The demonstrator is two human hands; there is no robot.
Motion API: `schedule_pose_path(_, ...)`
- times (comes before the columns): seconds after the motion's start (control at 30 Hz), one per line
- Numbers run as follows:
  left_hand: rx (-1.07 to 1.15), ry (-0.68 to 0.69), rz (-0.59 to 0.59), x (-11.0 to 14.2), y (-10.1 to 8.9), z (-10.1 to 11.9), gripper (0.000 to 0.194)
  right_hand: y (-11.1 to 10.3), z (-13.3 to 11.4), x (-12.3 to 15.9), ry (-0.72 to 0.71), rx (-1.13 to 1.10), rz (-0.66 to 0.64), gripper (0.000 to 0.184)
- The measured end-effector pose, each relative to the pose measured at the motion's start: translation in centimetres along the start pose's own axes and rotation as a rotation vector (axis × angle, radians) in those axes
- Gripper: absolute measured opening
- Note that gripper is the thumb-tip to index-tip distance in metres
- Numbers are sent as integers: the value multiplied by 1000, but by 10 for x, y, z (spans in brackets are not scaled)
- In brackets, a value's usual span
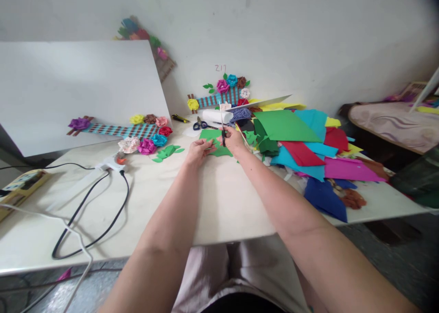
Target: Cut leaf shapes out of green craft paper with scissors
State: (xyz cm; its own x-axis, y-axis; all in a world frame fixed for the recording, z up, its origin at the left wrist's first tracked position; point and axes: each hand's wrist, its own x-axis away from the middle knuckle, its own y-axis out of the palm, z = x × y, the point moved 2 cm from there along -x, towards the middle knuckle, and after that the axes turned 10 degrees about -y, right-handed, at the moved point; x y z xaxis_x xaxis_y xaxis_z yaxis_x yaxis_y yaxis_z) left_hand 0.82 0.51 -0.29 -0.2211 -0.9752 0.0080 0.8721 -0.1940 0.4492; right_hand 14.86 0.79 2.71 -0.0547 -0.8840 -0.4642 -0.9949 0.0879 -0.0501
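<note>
While beside right hand [234, 141], paper heap [288, 126].

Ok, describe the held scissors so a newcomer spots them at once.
On the pale table against the wall, go to the green paper in front of the person. There, the right hand holds the scissors, pointing away from the person. Their handle is black and in the hand, while the blue-handled pair nearby lies loose.
</note>
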Motion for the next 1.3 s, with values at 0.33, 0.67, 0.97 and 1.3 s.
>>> schedule_pose_path(0.33, 17, 79, 111, -2, -6, 5, 30, -10, -14, 12, 192, -9, -184, 25)
schedule_pose_path(0.67, 28, 68, 86, 1, -9, 8, 21, -27, -8, 12, 137, 190, -632, 41)
schedule_pose_path(0.97, 73, 62, 51, 1, -10, 8, 26, -30, 1, 11, 161, 153, -675, 37)
schedule_pose_path(1.3, 96, 47, 46, 1, -10, 7, 29, -27, -3, 14, 175, 140, -666, 32)
